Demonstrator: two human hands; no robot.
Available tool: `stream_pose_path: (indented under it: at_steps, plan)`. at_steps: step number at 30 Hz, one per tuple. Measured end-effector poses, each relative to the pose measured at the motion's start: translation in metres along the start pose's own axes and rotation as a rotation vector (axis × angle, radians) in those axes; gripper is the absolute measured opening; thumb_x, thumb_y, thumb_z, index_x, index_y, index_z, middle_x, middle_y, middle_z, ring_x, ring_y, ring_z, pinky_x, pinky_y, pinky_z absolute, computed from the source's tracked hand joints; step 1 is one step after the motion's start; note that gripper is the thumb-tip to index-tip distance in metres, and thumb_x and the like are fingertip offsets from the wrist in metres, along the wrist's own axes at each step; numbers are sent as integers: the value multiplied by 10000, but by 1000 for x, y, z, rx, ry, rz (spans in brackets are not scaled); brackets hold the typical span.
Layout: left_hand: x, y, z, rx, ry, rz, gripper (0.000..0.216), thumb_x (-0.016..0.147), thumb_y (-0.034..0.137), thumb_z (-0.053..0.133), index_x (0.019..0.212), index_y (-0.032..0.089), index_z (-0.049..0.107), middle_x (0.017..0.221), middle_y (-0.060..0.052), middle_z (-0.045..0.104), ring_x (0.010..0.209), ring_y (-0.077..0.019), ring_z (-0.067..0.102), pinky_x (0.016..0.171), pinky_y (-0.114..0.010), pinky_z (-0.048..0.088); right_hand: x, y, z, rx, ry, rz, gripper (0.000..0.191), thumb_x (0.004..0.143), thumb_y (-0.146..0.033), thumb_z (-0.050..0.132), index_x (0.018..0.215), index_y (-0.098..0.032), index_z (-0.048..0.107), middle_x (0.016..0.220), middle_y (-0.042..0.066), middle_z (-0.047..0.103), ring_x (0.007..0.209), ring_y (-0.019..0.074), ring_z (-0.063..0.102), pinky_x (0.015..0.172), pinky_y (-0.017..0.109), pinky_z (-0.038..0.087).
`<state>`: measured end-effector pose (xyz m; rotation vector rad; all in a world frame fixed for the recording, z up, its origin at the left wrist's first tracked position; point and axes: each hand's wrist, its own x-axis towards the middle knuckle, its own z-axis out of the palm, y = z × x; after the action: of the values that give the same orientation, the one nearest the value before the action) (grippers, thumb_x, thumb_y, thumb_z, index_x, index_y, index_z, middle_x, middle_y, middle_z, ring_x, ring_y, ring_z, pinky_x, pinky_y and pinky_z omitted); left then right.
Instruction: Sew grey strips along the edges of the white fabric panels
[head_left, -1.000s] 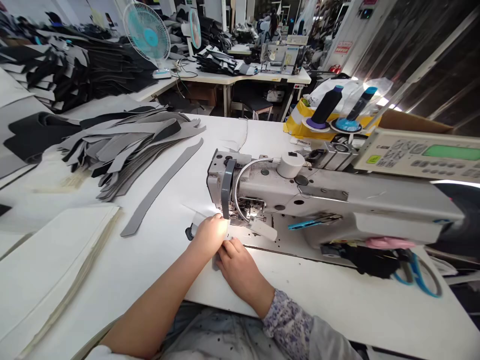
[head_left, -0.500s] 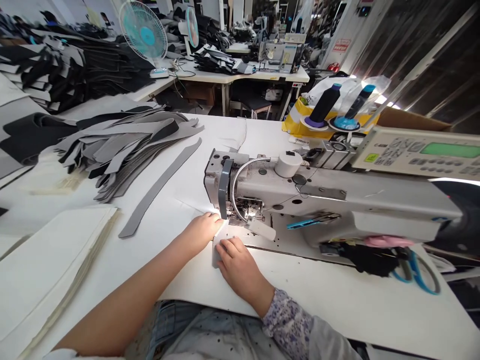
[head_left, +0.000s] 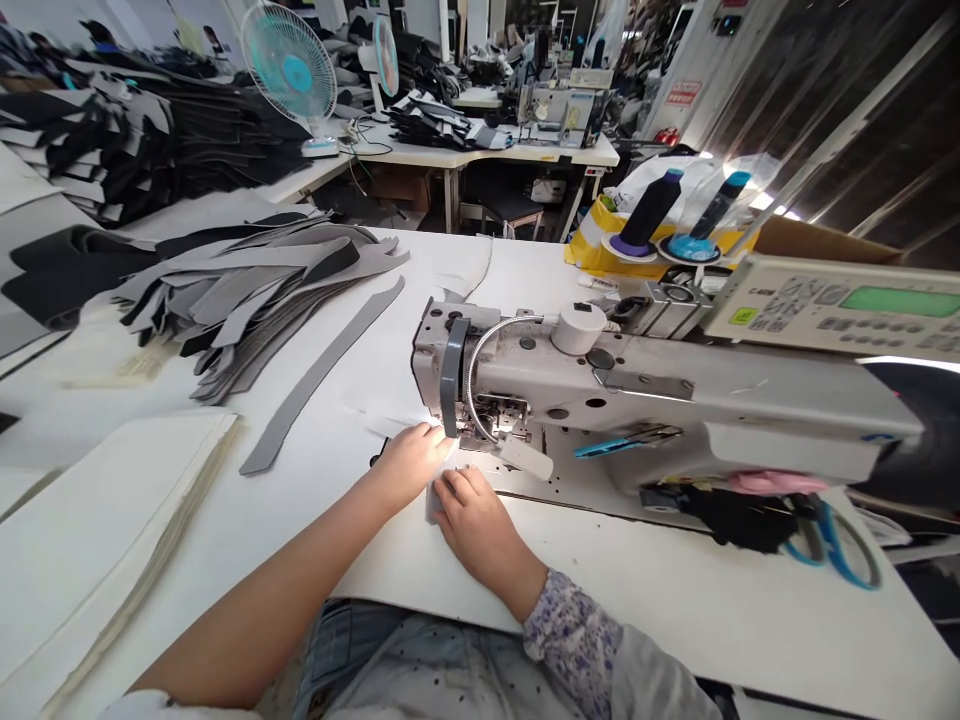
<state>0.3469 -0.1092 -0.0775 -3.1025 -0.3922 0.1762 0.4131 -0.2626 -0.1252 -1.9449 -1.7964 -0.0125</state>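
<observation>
Where hands [head_left: 465,515] meet, pale grey fabric piece [head_left: 433,503], lying flat

A flowered purple-and-white sleeve cover [head_left: 574,640] wraps the right forearm, with a plain pale grey sleeve [head_left: 656,688] above it. A short white sleeve [head_left: 150,706] sits on the left arm, and speckled blue denim trousers [head_left: 349,650] show below.

I can make out no legible words: the white sign with red lettering [head_left: 682,93] at one o'clock and the beige rectangular sewing-machine control panel [head_left: 832,305] at three o'clock, with its green screen [head_left: 900,301], are too small and blurred.
</observation>
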Motion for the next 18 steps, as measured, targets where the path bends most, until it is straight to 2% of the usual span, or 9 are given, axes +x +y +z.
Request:
stream_pose_path:
  at_steps: [3, 6, 8, 15, 18]
  plan:
    - [0, 4, 0, -4, -3, -38, 226, 807, 48, 473, 886, 181, 638, 897, -94, 627, 857, -226, 570, 735, -327, 410, 2, 3, 4, 1, 39, -5, 343, 881, -211, 666, 1200, -100, 606, 1156, 141, 606, 1081, 278, 531, 1043, 442, 412]
    - [-5, 5, 1, -13, 26, -43, 232, 820, 66, 474, 929, 183, 642, 893, -84, 641, 864, -227, 572, 748, -332, 416, 1, 3, 8, 6, 30, 4, 152, 918, -162, 607, 1059, -129, 655, 993, 101, 617, 933, 234, 562, 870, 365, 499]
    - [-6, 5, 2, -34, 50, -44, 247, 817, 53, 467, 930, 185, 642, 906, -78, 648, 873, -222, 573, 758, -329, 419, 0, 3, 11, -1, 8, -16, 107, 937, -128, 568, 982, -152, 662, 921, 75, 607, 873, 211, 561, 799, 327, 508]
    - [3, 2, 7, -62, 35, -59, 186, 785, 70, 492, 810, 182, 637, 840, -76, 644, 835, -217, 590, 747, -317, 429, 2, 5, 15, 10, 22, -64, 179, 958, -114, 510, 1060, -145, 654, 1002, 95, 622, 980, 218, 564, 887, 354, 507]
    - [6, 3, 13, -120, 81, -113, 202, 846, 118, 463, 801, 192, 646, 851, -76, 657, 875, -214, 597, 804, -317, 441, 4, 7, 16, 17, 32, -62, 223, 930, -108, 548, 1135, -130, 634, 1081, 119, 628, 1064, 238, 558, 955, 385, 493]
